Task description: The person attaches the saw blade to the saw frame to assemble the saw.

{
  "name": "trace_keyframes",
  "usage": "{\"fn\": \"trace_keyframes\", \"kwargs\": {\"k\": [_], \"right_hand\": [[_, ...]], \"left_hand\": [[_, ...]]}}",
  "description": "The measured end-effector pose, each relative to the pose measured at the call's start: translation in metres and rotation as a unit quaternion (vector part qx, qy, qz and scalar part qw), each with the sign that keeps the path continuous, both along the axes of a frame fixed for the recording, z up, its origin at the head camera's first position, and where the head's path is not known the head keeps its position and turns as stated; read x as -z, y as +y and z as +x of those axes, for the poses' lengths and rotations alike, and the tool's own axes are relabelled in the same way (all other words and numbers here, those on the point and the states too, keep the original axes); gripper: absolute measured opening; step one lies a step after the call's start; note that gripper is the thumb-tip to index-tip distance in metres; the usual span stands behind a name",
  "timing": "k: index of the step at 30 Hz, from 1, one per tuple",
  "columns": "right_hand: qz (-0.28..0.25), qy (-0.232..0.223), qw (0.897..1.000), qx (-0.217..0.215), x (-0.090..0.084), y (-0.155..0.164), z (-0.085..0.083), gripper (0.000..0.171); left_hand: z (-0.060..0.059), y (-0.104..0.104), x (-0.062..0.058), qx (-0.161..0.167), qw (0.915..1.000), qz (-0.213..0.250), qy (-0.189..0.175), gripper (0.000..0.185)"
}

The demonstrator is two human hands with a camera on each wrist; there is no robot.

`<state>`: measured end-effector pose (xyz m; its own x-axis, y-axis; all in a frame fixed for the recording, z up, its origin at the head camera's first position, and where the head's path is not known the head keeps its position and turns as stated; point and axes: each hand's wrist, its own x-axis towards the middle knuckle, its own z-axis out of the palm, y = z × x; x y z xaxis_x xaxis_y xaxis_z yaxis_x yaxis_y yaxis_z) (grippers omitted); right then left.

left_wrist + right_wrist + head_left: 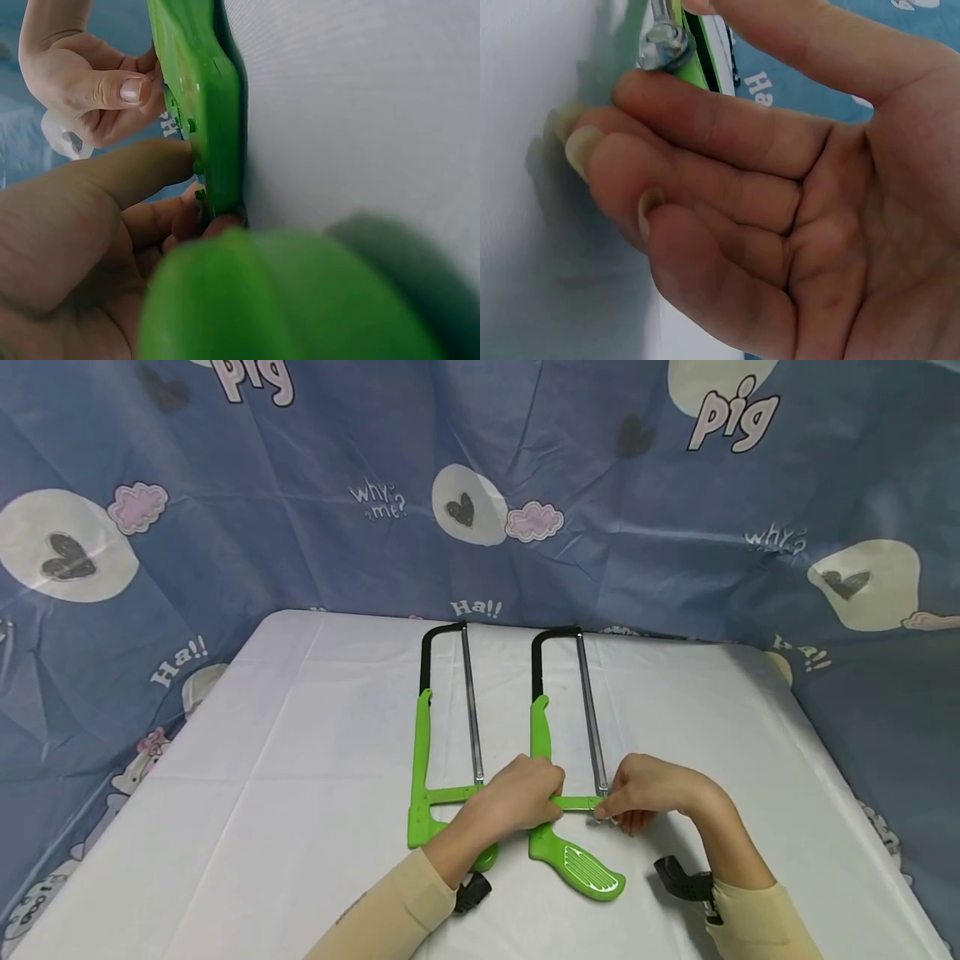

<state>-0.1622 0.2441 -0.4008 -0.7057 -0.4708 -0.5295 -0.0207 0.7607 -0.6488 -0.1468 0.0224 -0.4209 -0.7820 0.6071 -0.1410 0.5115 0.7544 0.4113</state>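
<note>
Two hacksaws with green handles lie side by side on the white table. My left hand [525, 792] grips the green frame of the right hacksaw [573, 860], just above its handle. In the left wrist view, the thumb presses the side of the green frame [217, 127]. My right hand [651, 789] is at the near end of the blade [591, 710], its thumb and index finger at the shiny metal wing nut [664, 46]; the other fingers curl loosely. Beside it lies the left hacksaw [420, 743], its handle partly hidden by my left forearm.
White cloth covers the table [300, 827]. A blue printed curtain [637, 510] hangs behind and along the sides. Black wrist mounts show by the left sleeve [397, 893] and the right sleeve [757, 918].
</note>
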Motion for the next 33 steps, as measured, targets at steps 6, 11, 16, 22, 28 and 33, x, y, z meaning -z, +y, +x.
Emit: {"fn": "trace_keyframes", "kwargs": {"k": [6, 11, 16, 22, 28, 33], "right_hand": [[0.019, 0.02, 1.0, 0.003, -0.002, -0.005, 0.001, 0.034], [0.029, 0.045, 0.999, 0.008, -0.004, -0.009, 0.003, 0.035], [0.04, 0.054, 0.998, 0.018, -0.008, -0.015, 0.007, 0.036], [0.098, 0.106, 0.989, 0.033, -0.016, -0.027, 0.016, 0.041], [0.207, 0.196, 0.958, 0.045, -0.018, -0.044, 0.031, 0.054], [0.243, 0.259, 0.934, 0.039, -0.017, -0.053, 0.039, 0.042]], "left_hand": [[-0.002, -0.003, 0.001, 0.008, 0.9998, 0.02, -0.004, 0.019], [-0.002, -0.004, 0.001, 0.015, 0.9995, 0.027, -0.001, 0.019], [-0.003, -0.006, 0.002, 0.013, 0.9992, 0.038, -0.009, 0.019], [-0.003, -0.009, 0.003, 0.019, 0.9989, 0.042, -0.006, 0.016], [-0.002, -0.009, 0.003, 0.025, 0.9988, 0.042, 0.004, 0.015], [-0.001, -0.009, 0.003, 0.027, 0.9985, 0.046, 0.011, 0.018]]}}
